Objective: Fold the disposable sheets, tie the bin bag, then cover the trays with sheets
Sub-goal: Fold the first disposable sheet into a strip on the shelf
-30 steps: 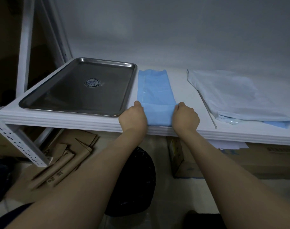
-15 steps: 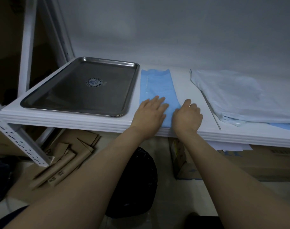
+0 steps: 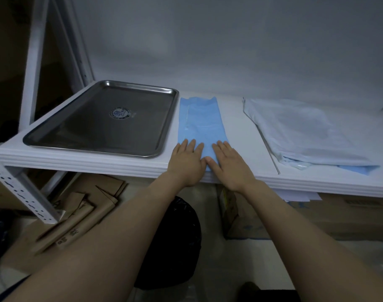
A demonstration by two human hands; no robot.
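Note:
A narrow folded blue disposable sheet (image 3: 200, 118) lies on the white shelf (image 3: 247, 136), running from the front edge toward the wall. My left hand (image 3: 187, 160) and my right hand (image 3: 227, 161) lie side by side on its near end, fingers straight and flat, pressing it down. A steel tray (image 3: 55, 136) with a round sticker sits just left of the sheet. A pile of pale and blue sheets (image 3: 299, 131) lies at the right. A black bin bag (image 3: 175, 247) stands on the floor below the shelf, between my forearms.
A thin metal rod (image 3: 269, 149) lies beside the pile of sheets. Flattened cardboard pieces (image 3: 77, 216) lie on the floor at the left, cardboard boxes (image 3: 338, 214) under the shelf at the right. A white perforated shelf upright (image 3: 20, 192) slants at the left.
Both hands gripped the sheet's near end at the shelf edge a second ago. They have since opened and slid flat onto the sheet.

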